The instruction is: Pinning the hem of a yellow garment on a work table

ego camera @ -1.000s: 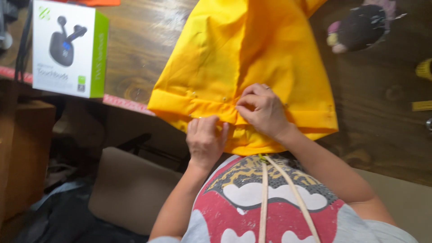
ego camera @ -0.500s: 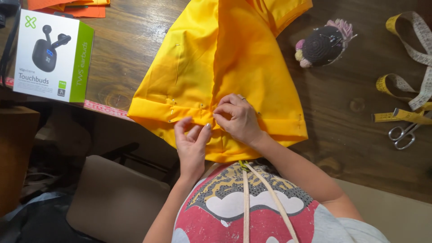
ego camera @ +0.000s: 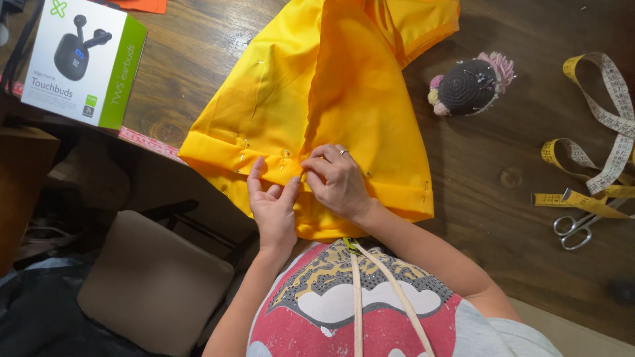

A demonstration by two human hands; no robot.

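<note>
hands – left hand (ego camera: 272, 206) | right hand (ego camera: 336, 180) – pinching yellow fabric (ego camera: 344, 99) hem

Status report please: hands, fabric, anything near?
Both hands, left hand and right hand, pinching yellow fabric at folded hem. Pins along hem. Pincushion, scissors lie apart.
</note>
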